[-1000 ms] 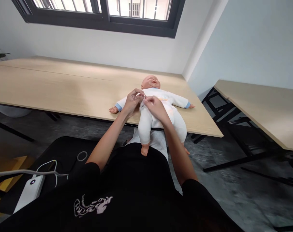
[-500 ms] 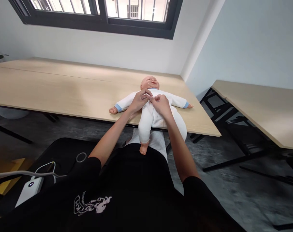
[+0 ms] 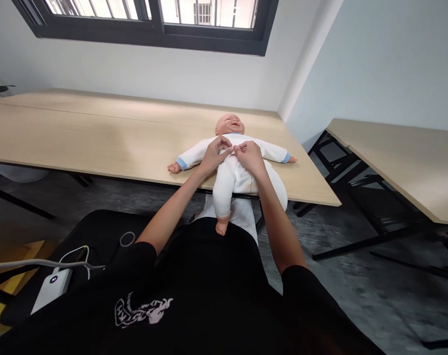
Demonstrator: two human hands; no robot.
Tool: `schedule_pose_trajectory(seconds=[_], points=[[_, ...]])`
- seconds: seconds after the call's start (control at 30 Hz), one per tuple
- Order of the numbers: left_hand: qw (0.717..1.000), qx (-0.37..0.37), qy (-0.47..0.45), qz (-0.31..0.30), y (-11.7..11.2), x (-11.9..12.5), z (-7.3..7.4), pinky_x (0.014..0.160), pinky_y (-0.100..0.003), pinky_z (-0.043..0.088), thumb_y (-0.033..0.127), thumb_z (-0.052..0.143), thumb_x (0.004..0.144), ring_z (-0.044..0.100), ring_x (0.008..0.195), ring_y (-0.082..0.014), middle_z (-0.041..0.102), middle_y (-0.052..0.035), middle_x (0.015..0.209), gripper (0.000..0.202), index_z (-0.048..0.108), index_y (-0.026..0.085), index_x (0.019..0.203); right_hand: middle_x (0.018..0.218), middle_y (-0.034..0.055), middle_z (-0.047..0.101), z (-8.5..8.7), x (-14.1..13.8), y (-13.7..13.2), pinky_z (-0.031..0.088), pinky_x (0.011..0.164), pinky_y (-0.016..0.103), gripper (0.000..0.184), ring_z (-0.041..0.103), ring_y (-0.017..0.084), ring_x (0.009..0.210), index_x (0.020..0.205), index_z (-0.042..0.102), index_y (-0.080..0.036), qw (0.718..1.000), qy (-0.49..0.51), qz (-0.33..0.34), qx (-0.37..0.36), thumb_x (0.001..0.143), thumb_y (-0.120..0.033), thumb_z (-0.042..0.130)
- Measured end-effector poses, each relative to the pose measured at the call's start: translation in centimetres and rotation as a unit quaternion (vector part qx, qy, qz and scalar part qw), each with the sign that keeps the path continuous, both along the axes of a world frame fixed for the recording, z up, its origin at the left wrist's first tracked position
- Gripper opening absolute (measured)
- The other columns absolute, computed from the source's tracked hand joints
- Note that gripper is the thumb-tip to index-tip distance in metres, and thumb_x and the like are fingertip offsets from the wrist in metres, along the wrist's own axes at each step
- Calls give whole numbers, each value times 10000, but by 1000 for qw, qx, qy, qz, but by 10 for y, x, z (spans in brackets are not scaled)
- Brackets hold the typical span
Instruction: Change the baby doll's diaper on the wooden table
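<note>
A baby doll (image 3: 233,148) lies on its back near the front edge of the long wooden desk (image 3: 98,133), head pointing to 12 o'clock and legs hanging over the edge toward the person at 6 o'clock. It wears a white romper (image 3: 239,172) with blue cuffs, and its arms are spread out flat toward 9 and 3 o'clock.

Both hands meet on the doll's upper chest, just below the chin. The left hand (image 3: 213,155) comes in from 7 o'clock with thumb and forefinger curled together, pinching the romper's front fabric. The right hand (image 3: 249,155) comes in from 5 o'clock, its fingers likewise bent and closed on the fabric, nearly touching the left. What exactly sits between the fingertips is too small to tell.

One bare doll foot (image 3: 221,228) rests against the person's black shirt (image 3: 194,296).

At 8 o'clock, low in the view, a white power bank (image 3: 52,291) with a white cable (image 3: 35,264) lies on a black surface. A second desk (image 3: 405,162) stands well apart at 3 o'clock, and a dark-framed window (image 3: 153,24) runs along the wall at 12 o'clock.
</note>
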State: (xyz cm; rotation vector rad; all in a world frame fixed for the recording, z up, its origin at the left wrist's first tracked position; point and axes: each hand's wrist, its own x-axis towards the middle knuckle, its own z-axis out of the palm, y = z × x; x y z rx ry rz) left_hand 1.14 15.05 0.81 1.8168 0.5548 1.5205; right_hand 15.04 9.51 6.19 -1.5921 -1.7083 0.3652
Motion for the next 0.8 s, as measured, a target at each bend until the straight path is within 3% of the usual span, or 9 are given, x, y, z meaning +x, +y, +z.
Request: schedule_pose_trajectory(seconds=[0.23,0.33,0.5,0.6,0.67,0.73,0.8], points=[[991,78,65,82,-15,-7,1,909,-328,491,419,653,911,610,948,-181,638,-61,945,247,658,182,843,981,143,621,-18,-8,8,445,977,362,175,550,222,970,789,585,-148,998,-9,-38,57,950,-162,518],[988,66,105,95,-21,-12,1,928,-334,501,503,557,961,638,957,-185,686,-74,970,368,681,177,844,1084,124,560,-27,-14,11,456,1013,385,73,537,215,1014,915,548,-152,993,8,-49,107,915,-85,518],[974,58,186,112,-40,-21,8,1010,-357,499,566,330,1032,658,1106,-215,718,-123,1156,559,707,154,1007,1237,132,524,-31,-20,-5,488,1024,392,230,532,212,1129,1161,494,-144,980,13,-3,199,936,-113,459],[944,85,295,121,-62,-22,20,1135,-415,430,544,289,1048,556,1322,-260,683,-133,1277,579,698,147,1150,1288,127,546,-28,-12,-25,449,1109,400,254,513,206,1226,1225,506,-164,961,-5,36,273,1024,-274,396],[913,95,370,146,-77,-16,28,1193,-454,369,545,302,1047,468,1418,-289,646,-147,1349,590,657,125,1262,1350,129,547,-27,3,-37,389,1179,408,351,470,210,1324,1268,529,-161,952,-27,21,305,1048,-374,358],[881,91,424,188,-90,-7,35,1216,-492,325,567,345,1033,409,1464,-327,609,-182,1399,632,601,80,1344,1437,141,513,-28,22,-44,339,1217,450,469,419,237,1404,1355,520,-140,959,-51,-24,278,1047,-450,349],[858,82,457,221,-98,5,39,1217,-506,315,591,387,1015,393,1473,-351,580,-215,1429,681,560,45,1384,1508,152,463,-30,40,-47,320,1220,505,576,393,274,1442,1456,471,-122,977,-83,-38,191,1042,-500,341]])
